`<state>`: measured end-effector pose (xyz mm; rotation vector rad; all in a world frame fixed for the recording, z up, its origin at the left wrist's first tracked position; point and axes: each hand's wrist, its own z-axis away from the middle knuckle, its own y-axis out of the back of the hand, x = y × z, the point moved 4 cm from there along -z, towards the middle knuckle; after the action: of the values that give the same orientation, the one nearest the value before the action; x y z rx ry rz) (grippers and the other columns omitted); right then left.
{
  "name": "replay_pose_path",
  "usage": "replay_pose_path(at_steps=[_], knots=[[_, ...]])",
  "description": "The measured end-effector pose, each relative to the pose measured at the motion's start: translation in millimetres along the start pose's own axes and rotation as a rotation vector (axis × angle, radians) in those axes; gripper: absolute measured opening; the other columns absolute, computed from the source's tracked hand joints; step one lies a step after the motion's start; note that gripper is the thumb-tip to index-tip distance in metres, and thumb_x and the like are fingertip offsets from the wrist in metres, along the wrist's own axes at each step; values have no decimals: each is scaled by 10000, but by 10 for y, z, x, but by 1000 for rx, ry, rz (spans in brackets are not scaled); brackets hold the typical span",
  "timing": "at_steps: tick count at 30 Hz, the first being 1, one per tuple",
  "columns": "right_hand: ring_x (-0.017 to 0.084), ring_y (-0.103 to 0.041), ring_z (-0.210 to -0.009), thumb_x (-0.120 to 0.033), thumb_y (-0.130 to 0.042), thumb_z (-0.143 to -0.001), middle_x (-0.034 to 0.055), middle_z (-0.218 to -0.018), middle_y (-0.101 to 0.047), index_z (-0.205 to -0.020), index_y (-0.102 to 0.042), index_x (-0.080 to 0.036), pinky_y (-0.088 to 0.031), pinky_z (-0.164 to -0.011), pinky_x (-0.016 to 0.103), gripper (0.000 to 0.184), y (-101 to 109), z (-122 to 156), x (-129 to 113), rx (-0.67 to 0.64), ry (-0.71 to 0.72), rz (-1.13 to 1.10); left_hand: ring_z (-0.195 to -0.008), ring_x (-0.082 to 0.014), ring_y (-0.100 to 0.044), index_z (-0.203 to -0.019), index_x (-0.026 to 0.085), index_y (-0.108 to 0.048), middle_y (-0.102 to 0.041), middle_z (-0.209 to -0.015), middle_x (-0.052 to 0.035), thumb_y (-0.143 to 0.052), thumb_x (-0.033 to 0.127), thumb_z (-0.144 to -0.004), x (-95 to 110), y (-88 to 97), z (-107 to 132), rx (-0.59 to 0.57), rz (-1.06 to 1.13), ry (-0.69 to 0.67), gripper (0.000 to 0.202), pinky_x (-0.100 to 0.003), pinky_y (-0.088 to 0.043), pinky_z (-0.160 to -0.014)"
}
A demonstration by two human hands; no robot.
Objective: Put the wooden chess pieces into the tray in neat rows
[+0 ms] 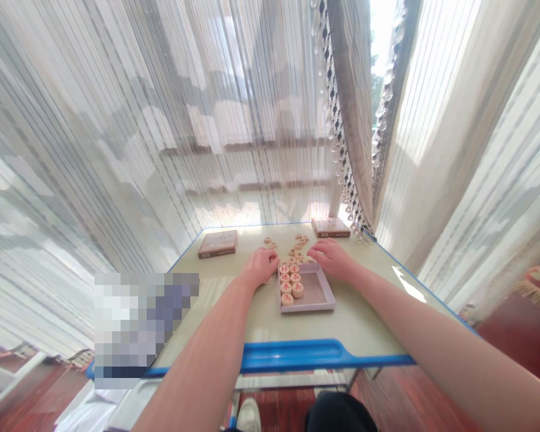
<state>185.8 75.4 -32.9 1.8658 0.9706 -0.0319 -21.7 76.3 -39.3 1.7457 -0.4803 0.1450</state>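
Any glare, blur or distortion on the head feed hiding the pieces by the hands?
Head view: backlight through the curtains blows out the window gap; a sun patch glares on the table at right; wide-angle bending curves the edges; a pixelated block masks the lower left; pieces in the tray look sharp.

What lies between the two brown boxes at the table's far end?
Loose round wooden pieces lie scattered on the table between the left box and the right box, seen in the head view.

You can read nothing: the red marks on the wooden discs (291, 287) just right of your left hand (261, 264) are too small.
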Motion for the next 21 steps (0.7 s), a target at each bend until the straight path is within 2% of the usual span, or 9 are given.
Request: replay_pose_path(at_steps=[5, 9, 12, 14, 17, 21], knots=[[204, -538, -876, -365, -421, -867, 63, -824, -648, -790, -691, -183, -400, -830, 358, 335, -14, 0, 0, -8, 17, 4, -839, -189, -570, -917, 187, -661, -616, -937, -73, -509, 307, -759, -17, 9, 6, 32, 34, 29, 249, -308, -452, -800], [204, -548, -865, -355, -416, -869, 61, -806, -651, -770, -693, -180, -407, -826, 359, 342, -36, 2, -15, -19, 35, 0, -765, -172, -584, -877, 175, -644, -655, -864, -52, -523, 233, -734, -13, 36, 27, 86, 141, 18, 196, -303, -462, -754], [207, -551, -866, -344, -454, -853, 61, -822, -651, -789, -694, -182, -412, -834, 371, 297, -26, 17, -58, 0, 41, -18, -744, -156, -592, -840, 173, -630, -662, -832, -37, -552, 251, -732, 22, 88, 33, 193, 301, -6, 155, -291, -472, -734], [204, -551, -882, -338, -491, -836, 60, -862, -646, -841, -690, -190, -416, -841, 370, 249, -6, 32, -116, 17, 75, -46, -731, -153, -604, -848, 169, -617, -662, -829, -39, -588, 305, -725, 43, 104, 28, 224, 471, 14, 185, -291, -488, -700], [204, -543, -931, -335, -532, -813, 58, -931, -628, -938, -667, -207, -437, -823, 352, 224, 29, 51, -206, 52, 127, -96, -684, -148, -623, -872, 155, -596, -659, -857, -54, -652, 336, -691, 84, 77, 16, 154, 761, 65, 262, -303, -512, -657], [193, -548, -913, -298, -571, -789, 49, -924, -612, -1027, -627, -218, -461, -783, 329, 257, 54, 62, -280, 108, 155, -129, -728, -145, -640, -869, 139, -587, -655, -881, -63, -709, 259, -656, 190, 46, 37, 24, 1043, 48, 273, -330, -526, -747]])
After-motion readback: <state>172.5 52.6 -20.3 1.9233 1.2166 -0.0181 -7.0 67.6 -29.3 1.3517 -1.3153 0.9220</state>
